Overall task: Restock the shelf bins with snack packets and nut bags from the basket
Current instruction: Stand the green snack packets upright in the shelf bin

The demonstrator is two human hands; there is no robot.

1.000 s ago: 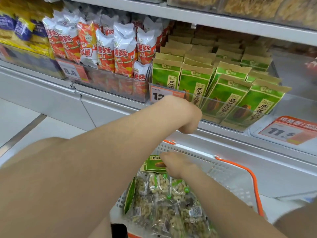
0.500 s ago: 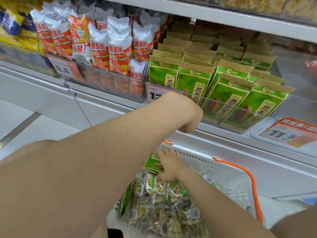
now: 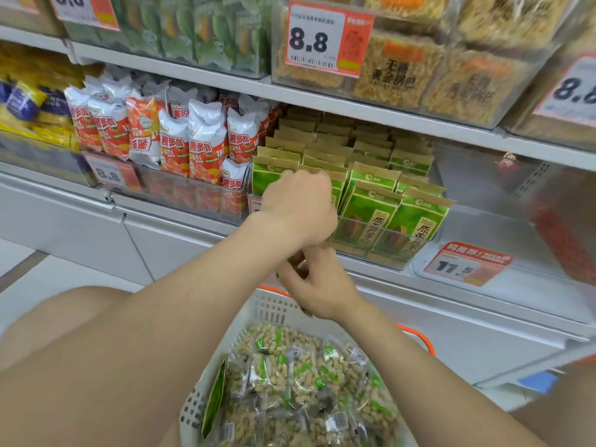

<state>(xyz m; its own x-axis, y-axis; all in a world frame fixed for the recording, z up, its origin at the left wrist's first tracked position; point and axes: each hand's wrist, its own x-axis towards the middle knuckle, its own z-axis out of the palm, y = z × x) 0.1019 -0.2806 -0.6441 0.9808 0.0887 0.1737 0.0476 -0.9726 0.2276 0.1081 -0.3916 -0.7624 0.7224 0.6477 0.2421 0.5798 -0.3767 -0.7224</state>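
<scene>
Green packets [image 3: 367,214] behind left grip [image 3: 300,204], right grip [image 3: 322,285] just below, above basket [image 3: 267,309]

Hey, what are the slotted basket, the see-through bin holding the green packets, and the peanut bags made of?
Pale grey slotted basket: looks like moulded rigid plastic, matte, with uniform slots. See-through shelf bin: probably clear acrylic or similar, glossy; green packets show through. Peanut bags: thin clear plastic film, crinkled and shiny.

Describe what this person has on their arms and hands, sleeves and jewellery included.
Nothing is worn that the head view shows. The left forearm and right forearm are bare as far as the frame reaches, with no sleeve edge in sight. The left hand and right hand have no gloves. No watch, bracelet or ring shows on the sides facing the camera.
</scene>
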